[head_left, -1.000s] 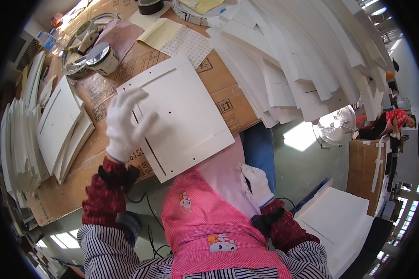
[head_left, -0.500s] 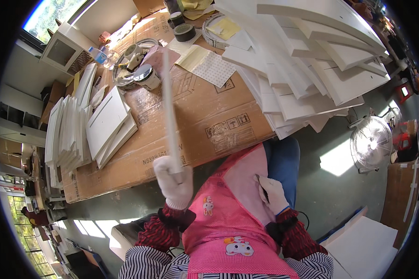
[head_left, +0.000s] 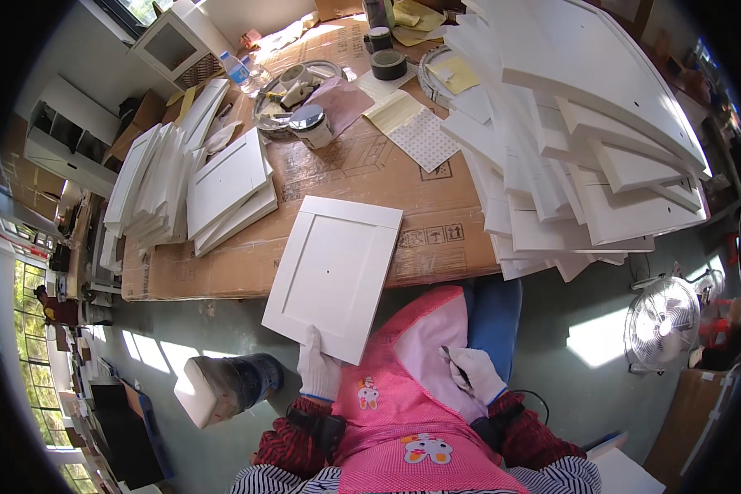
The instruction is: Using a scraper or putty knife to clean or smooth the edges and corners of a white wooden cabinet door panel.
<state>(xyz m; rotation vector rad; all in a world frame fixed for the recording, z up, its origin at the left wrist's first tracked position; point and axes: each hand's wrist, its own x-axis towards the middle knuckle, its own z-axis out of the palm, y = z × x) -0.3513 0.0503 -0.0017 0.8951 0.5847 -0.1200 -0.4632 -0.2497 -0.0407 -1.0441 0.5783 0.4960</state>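
One white panel (head_left: 329,272) was the star here — recessed middle, a tiny dark dot near its centre — and it hung over the near edge of the cardboard-covered worktop (head_left: 222,276), tilted, its far end above the surface and its near end out toward the person. Couldn't tell whether the far end touched down or floated. The gloved left hand (head_left: 319,375) was pinching it at the near border, thumb on the front face and the other fingers out of sight, presumably behind. My guess was that grabbing it by the rim left the recessed face unobstructed and easy to look over. As for the right hand (head_left: 479,375), it sat low by the pink apron (head_left: 420,403), fingers curled, with something dark (head_left: 460,376) showing beside them; no idea if it was gripping anything, honestly. Probably parked there because one hand was enough for a panel like that. Around all this, a big messy pile of white panels (head_left: 556,148) took up the right side of the worktop, with a smaller stack (head_left: 229,183) on the left, so both looked like they were put within arm's reach while leaving working room in between. The tub (head_left: 311,132), black tape roll (head_left: 389,64) and patterned sheet (head_left: 424,138) lay farther back, likely so they wouldn't get knocked by panels.
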